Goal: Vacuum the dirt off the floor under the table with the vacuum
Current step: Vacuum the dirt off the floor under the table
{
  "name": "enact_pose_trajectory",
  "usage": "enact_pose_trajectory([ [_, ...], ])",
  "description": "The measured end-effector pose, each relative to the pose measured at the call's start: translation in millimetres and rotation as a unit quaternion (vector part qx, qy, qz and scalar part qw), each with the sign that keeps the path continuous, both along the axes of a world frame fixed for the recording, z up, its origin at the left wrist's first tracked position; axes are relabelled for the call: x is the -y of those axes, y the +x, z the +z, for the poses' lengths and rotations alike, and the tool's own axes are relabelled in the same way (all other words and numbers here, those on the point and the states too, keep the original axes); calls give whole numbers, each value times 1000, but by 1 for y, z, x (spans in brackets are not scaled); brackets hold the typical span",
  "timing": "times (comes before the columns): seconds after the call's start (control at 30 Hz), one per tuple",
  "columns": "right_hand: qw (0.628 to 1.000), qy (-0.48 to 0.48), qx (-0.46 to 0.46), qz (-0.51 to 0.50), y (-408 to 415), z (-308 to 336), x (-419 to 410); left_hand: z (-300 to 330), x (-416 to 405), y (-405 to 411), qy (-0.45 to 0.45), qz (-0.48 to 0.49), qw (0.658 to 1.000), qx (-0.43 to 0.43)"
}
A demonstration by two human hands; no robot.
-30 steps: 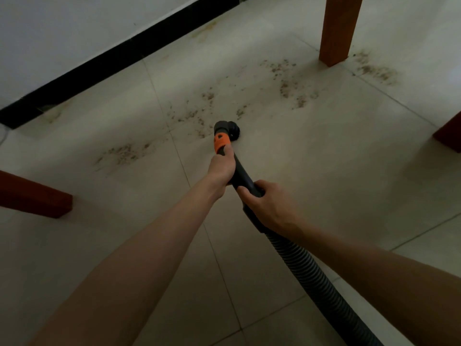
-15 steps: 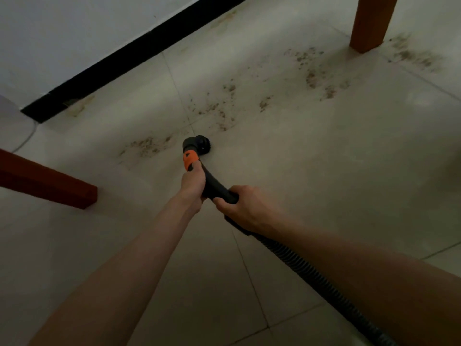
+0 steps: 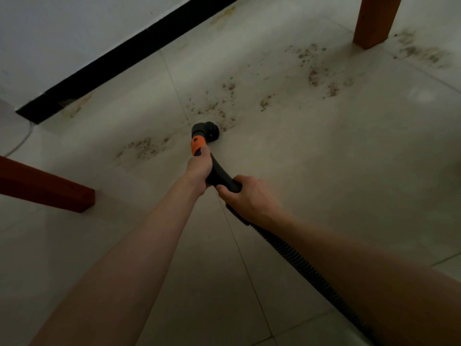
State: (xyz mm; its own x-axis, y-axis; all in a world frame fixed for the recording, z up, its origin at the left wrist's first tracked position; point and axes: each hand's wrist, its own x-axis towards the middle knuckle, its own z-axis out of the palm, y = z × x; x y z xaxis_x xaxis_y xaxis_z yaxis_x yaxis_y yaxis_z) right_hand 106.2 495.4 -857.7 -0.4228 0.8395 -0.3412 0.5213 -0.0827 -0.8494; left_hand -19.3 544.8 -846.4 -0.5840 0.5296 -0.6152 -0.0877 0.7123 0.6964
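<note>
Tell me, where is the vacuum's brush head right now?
The brush head sits on the floor mid-frame, just beyond the left hand, touching the nearest dirt patch.

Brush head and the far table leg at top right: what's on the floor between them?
In the head view, scattered dirt lies on the tile floor between the brush head and the far table leg; nothing else is there.

Black vacuum nozzle (image 3: 207,129) touches scattered brown dirt (image 3: 219,111) on floor (image 3: 324,171).
</note>
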Motion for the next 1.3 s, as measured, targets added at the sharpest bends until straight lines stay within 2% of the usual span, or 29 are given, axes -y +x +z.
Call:
enact_pose_trajectory([
  [0.3, 999, 5, 8, -32, 14, 2, -4, -1, -15, 15, 1, -37, 999, 6],
  [0.77, 992, -8, -43, -119, 59, -8, -31, 2, -53, 70, 7, -105, 994, -3],
  [1.07, 987, 11, -29, -155, 90, -11, -51, 5, -77, 111, 20, -143, 989, -7],
  [1.3, 983, -5, -63, -172, 106, -8, -68, 11, -92, 131, 20, -162, 987, -4],
])
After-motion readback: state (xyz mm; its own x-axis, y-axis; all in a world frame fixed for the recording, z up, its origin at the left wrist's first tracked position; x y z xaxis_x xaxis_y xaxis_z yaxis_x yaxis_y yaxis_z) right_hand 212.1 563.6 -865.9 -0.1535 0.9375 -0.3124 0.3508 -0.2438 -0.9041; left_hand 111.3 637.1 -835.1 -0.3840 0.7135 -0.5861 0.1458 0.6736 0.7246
